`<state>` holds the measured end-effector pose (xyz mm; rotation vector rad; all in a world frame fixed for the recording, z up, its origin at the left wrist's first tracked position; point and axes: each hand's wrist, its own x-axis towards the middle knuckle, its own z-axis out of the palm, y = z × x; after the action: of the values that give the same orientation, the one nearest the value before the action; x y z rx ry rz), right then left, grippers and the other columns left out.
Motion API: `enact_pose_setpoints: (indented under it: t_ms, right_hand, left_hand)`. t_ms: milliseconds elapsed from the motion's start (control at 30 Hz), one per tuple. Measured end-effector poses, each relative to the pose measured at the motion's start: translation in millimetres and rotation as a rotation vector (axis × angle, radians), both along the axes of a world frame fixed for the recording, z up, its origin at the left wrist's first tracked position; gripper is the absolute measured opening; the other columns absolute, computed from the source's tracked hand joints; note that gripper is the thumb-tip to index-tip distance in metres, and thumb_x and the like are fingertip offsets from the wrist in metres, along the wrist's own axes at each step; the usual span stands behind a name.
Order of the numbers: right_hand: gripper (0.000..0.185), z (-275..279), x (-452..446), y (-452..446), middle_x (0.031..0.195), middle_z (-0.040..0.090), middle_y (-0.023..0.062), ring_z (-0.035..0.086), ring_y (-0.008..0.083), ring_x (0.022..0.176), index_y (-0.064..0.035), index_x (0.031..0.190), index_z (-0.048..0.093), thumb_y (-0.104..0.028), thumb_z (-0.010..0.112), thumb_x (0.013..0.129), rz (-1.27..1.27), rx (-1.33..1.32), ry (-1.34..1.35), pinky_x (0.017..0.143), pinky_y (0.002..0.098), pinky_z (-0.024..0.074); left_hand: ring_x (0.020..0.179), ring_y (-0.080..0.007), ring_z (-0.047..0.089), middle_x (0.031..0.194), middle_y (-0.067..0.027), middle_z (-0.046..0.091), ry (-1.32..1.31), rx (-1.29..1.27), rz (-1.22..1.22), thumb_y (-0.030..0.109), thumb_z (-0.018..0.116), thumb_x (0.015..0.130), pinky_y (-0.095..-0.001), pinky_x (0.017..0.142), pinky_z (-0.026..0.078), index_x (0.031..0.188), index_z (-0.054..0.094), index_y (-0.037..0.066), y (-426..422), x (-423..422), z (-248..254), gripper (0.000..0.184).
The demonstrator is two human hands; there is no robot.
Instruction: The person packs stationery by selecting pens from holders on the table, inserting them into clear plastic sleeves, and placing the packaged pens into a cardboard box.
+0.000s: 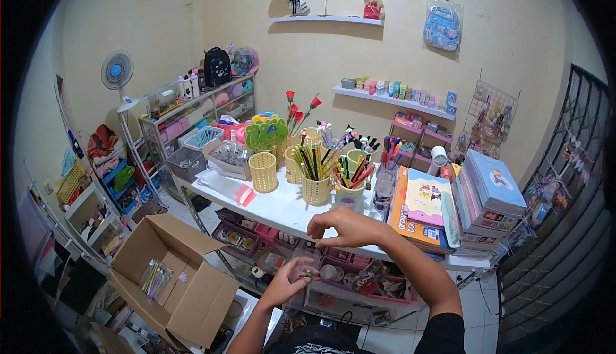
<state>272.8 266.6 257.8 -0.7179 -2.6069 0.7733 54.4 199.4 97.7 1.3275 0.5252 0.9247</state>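
Observation:
My left hand [290, 283] is low in front of the table, its fingers curled around a clear plastic piece [310, 259] that looks like a bag or sleeve. A small green and dark spot shows at its fingertips. Just above, my right hand [346, 227] is bent downward at the table's front edge, fingers and thumb curled together; what they hold, if anything, cannot be made out. Behind the hands, a woven cream cup [316, 191] is full of pencils, and a pale green cup [349, 198] holds more pens. An unfilled cream cup [263, 172] stands to their left.
At lower left an open cardboard box [192, 299] contains a clear pack of pens [156, 280]. Stacked books [491, 190] and a drawing book [405, 216] cover the right end of the white table [285, 203]. Pink baskets [337, 258] fill the shelf underneath.

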Motion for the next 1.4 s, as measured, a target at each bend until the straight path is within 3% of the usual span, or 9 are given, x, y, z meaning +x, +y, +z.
enact_pose_setpoints:
  t_ms: [267, 333, 433, 600, 800, 1000, 1133, 1267, 1400]
  right_hand:
    - [0.022, 19, 30, 21, 0.088, 0.07, 0.0088, 0.069, 0.0176, 0.08, -0.0015, 0.1, 0.064, -0.017, 0.071, 0.085, -0.162, 0.001, 0.04, 0.073, 0.0321, 0.0546]
    - [0.018, 25, 40, 42, 0.087, 0.071, 0.0078, 0.068, 0.0162, 0.076, -0.0022, 0.098, 0.067, -0.015, 0.069, 0.086, -0.218, 0.2, 0.094, 0.069, 0.0302, 0.0533]
    - [0.018, 44, 43, 73, 0.085, 0.072, 0.0087, 0.068, 0.017, 0.075, -0.0019, 0.096, 0.069, -0.015, 0.07, 0.084, -0.4, 0.11, 0.126, 0.07, 0.0311, 0.0535]
    - [0.015, 40, 40, 147, 0.083, 0.071, 0.0157, 0.069, 0.0315, 0.08, -0.0076, 0.088, 0.074, -0.019, 0.068, 0.08, -0.723, 0.505, 0.057, 0.074, 0.0403, 0.0544]
    - [0.021, 25, 38, 194, 0.085, 0.072, 0.0141, 0.069, 0.0309, 0.078, -0.0082, 0.087, 0.075, -0.026, 0.073, 0.077, -0.942, 0.446, -0.146, 0.075, 0.0416, 0.054]
    - [0.019, 27, 34, 198, 0.084, 0.072, 0.0127, 0.069, 0.0285, 0.077, -0.0095, 0.087, 0.076, -0.026, 0.072, 0.078, -0.923, 0.485, -0.149, 0.073, 0.04, 0.0541]
    - [0.017, 81, 47, 170, 0.087, 0.071, 0.0147, 0.069, 0.0273, 0.08, -0.0103, 0.091, 0.075, -0.022, 0.068, 0.081, -0.842, 0.558, 0.309, 0.075, 0.0385, 0.0532]
    - [0.013, 150, 58, 86, 0.085, 0.072, 0.0103, 0.068, 0.0168, 0.08, -0.003, 0.094, 0.072, -0.01, 0.065, 0.086, -0.76, 0.774, 0.616, 0.077, 0.03, 0.0515]
    - [0.013, 152, 50, 28, 0.087, 0.072, 0.0076, 0.066, 0.0138, 0.083, -0.0004, 0.095, 0.071, -0.007, 0.066, 0.086, -0.594, 0.46, 0.832, 0.08, 0.0282, 0.05]
  left_hand:
    - [0.109, -0.023, 0.061, 0.114, -0.0154, 0.06, 0.022, -0.055, 0.023, 0.005, 0.058, 0.089, -0.0354, 0.095, 0.045, 0.131, 0.043, 0.0, -1, 3, 2, 0.045]
    - [0.111, -0.0229, 0.06, 0.116, -0.0162, 0.06, 0.01, -0.051, 0.019, 0.002, 0.057, 0.089, -0.0353, 0.096, 0.045, 0.132, 0.041, 0.0, 1, 2, 1, 0.047]
    - [0.111, -0.0227, 0.06, 0.116, -0.016, 0.059, 0.008, -0.041, 0.032, 0.002, 0.056, 0.088, -0.0352, 0.096, 0.045, 0.132, 0.041, 0.0, 0, 1, 0, 0.046]
    - [0.109, -0.0226, 0.06, 0.116, -0.0151, 0.059, 0.006, -0.067, 0.068, 0.006, 0.058, 0.089, -0.0356, 0.094, 0.046, 0.132, 0.042, 0.0, -2, -3, -3, 0.047]
    - [0.112, -0.0222, 0.058, 0.117, -0.0159, 0.059, 0.028, -0.043, 0.118, 0.003, 0.059, 0.087, -0.0354, 0.097, 0.043, 0.134, 0.04, 0.0, -5, -18, -8, 0.051]
    - [0.111, -0.0213, 0.058, 0.117, -0.0158, 0.059, 0.016, -0.052, 0.155, 0.004, 0.059, 0.087, -0.0356, 0.096, 0.044, 0.134, 0.04, 0.0, -6, -28, -8, 0.051]
    - [0.109, -0.0217, 0.06, 0.115, -0.0152, 0.059, -0.004, -0.033, 0.186, 0.008, 0.062, 0.086, -0.0353, 0.097, 0.044, 0.132, 0.042, -0.001, -4, -34, -3, 0.051]
    - [0.11, -0.0231, 0.06, 0.115, -0.0151, 0.06, 0.0, -0.039, 0.166, 0.011, 0.065, 0.086, -0.0369, 0.098, 0.044, 0.133, 0.041, 0.0, -2, -38, -1, 0.054]
    - [0.112, -0.0242, 0.059, 0.118, -0.0163, 0.059, 0.003, -0.018, 0.103, 0.01, 0.065, 0.086, -0.037, 0.097, 0.044, 0.135, 0.04, 0.001, 0, -34, 1, 0.056]
